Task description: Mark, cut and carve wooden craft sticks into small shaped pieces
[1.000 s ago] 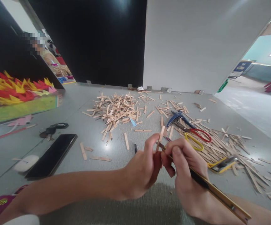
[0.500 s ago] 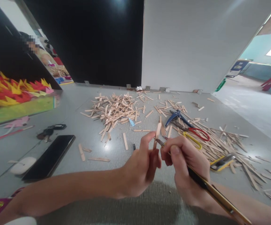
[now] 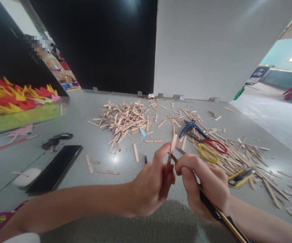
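Two hands meet just this side of the scissors (image 3: 206,143); the left hand (image 3: 152,184) pinches a wooden stick (image 3: 172,146) upright, long axis pointing away; the right hand (image 3: 204,184), fingers closed round a knife (image 3: 211,207), sets its blade against the stick's lower edge.

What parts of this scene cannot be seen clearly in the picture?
Head view only:
- Knife: its blade tip is hidden behind the stick and the left hand; its handle end is cut off by the bottom edge.
- Stick: its lower part is covered by the left fingers.
- Right hand: the palm side is turned away.
- Scissors: blades partly buried under sticks.
- Small dark item beyond the left hand: too small to identify.
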Demonstrator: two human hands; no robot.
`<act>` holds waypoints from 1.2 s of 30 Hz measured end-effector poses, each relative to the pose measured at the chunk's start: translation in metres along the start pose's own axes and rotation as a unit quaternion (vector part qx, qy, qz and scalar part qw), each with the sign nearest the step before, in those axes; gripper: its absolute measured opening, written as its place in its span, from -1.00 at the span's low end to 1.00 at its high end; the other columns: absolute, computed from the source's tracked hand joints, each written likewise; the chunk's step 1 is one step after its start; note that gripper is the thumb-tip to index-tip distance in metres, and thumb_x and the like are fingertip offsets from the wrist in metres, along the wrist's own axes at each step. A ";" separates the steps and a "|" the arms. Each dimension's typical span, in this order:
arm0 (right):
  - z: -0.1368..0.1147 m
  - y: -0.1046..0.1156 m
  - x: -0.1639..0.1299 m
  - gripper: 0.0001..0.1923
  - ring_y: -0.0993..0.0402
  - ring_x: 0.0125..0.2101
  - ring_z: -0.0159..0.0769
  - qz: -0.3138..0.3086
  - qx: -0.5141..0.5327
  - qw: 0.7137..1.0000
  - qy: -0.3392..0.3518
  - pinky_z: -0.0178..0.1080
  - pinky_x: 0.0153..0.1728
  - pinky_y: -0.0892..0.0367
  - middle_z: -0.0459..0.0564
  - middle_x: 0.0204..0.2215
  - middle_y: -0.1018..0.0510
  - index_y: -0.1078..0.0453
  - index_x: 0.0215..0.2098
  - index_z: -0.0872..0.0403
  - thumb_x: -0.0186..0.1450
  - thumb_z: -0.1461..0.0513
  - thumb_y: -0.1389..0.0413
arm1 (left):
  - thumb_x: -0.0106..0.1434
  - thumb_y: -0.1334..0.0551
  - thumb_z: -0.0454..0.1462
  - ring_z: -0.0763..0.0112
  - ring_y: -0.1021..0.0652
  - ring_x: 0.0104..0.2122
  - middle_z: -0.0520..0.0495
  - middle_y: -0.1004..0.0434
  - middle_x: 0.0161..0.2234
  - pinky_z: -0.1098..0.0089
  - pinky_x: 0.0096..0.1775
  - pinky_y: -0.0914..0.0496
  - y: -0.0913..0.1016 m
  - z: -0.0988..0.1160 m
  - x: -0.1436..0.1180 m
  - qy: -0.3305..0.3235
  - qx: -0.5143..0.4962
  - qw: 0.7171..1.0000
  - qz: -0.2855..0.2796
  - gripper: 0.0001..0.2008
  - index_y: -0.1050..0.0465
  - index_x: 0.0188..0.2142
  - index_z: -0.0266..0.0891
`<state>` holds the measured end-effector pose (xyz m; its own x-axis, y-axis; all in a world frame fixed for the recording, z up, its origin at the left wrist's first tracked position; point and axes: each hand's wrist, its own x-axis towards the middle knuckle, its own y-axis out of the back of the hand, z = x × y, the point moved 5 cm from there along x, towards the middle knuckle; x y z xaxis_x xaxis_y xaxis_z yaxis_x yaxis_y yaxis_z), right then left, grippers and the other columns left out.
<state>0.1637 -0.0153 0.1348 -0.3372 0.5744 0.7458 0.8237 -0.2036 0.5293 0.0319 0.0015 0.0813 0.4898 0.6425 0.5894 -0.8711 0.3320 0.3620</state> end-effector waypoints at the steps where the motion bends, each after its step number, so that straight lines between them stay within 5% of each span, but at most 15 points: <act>1: 0.000 0.000 0.000 -0.80 -0.30 -0.59 -0.54 -0.001 0.001 1.000 0.000 -0.44 -0.49 -0.28 -0.24 -0.48 -0.43 -0.29 -0.22 -0.01 0.49 0.40 0.01 | 0.57 0.01 -0.43 0.53 -0.33 -0.53 0.13 -0.36 -0.38 0.50 -0.46 -0.25 0.000 0.000 0.000 0.000 0.002 1.000 0.001 -0.37 0.27 0.47 -0.07; 7: 0.004 -0.007 -0.004 -0.79 -0.29 -0.60 -0.52 0.018 0.076 0.995 -0.065 -0.44 -0.52 -0.25 -0.27 -0.52 -0.38 -0.29 -0.24 -0.03 0.50 0.38 0.03 | 0.56 -0.04 -0.40 0.53 -0.33 -0.55 0.11 -0.42 -0.38 0.49 -0.47 -0.26 -0.006 -0.010 -0.006 0.022 -0.013 1.000 -0.004 -0.38 0.23 0.47 -0.09; 11: 0.005 -0.014 -0.009 -0.72 -0.30 -0.58 -0.50 0.060 0.182 0.971 -0.141 -0.44 -0.55 -0.23 -0.24 -0.55 -0.36 -0.28 -0.32 -0.01 0.57 0.32 0.07 | 0.60 0.02 -0.35 0.53 -0.35 -0.55 0.13 -0.40 -0.38 0.49 -0.44 -0.29 -0.012 -0.021 -0.011 0.034 -0.053 0.997 0.037 -0.44 0.22 0.45 0.03; 17: 0.007 -0.021 -0.010 -0.65 -0.15 -0.61 -0.46 0.106 0.264 0.933 -0.220 -0.41 -0.61 -0.15 -0.23 -0.57 -0.29 -0.30 -0.35 0.00 0.62 0.16 0.04 | 0.62 -0.01 -0.30 0.53 -0.33 -0.57 0.16 -0.38 -0.43 0.49 -0.48 -0.25 -0.011 -0.023 -0.010 0.051 -0.046 0.997 0.048 -0.51 0.15 0.42 -0.08; 25: 0.008 -0.020 -0.012 -0.74 -0.38 -0.51 -0.41 0.075 0.178 0.973 -0.129 -0.36 -0.47 -0.36 -0.18 -0.46 -0.40 -0.30 -0.25 -0.03 0.62 0.27 0.07 | 0.55 -0.08 -0.30 0.42 -0.55 -0.41 0.07 -0.54 -0.32 0.41 -0.33 -0.41 -0.011 -0.037 -0.014 0.099 -0.042 0.994 0.027 -0.40 0.15 0.46 -0.06; 30: 0.003 -0.017 -0.010 -0.77 -0.29 -0.56 -0.41 0.023 0.053 0.997 -0.053 -0.34 -0.50 -0.29 -0.18 -0.48 -0.37 -0.25 -0.27 -0.03 0.54 0.35 0.04 | 0.56 -0.10 -0.19 0.32 -0.56 -0.38 0.01 -0.56 -0.32 0.31 -0.30 -0.45 -0.011 -0.044 -0.014 0.111 -0.017 0.994 -0.001 -0.37 0.14 0.49 -0.13; 36: 0.008 -0.017 -0.009 -0.70 -0.21 -0.60 -0.45 0.048 0.167 0.972 -0.159 -0.40 -0.57 -0.20 -0.23 -0.55 -0.32 -0.24 -0.32 -0.02 0.61 0.25 0.08 | 0.59 0.01 -0.26 0.38 -0.57 -0.45 0.03 -0.59 -0.34 0.37 -0.36 -0.39 -0.006 -0.028 -0.011 0.117 0.009 0.993 0.025 -0.54 0.11 0.39 -0.20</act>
<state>0.1566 -0.0101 0.1162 -0.1369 0.7918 0.5952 0.9644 -0.0307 0.2626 0.0311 0.0117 0.0528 0.4213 0.8019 0.4237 -0.8927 0.2842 0.3497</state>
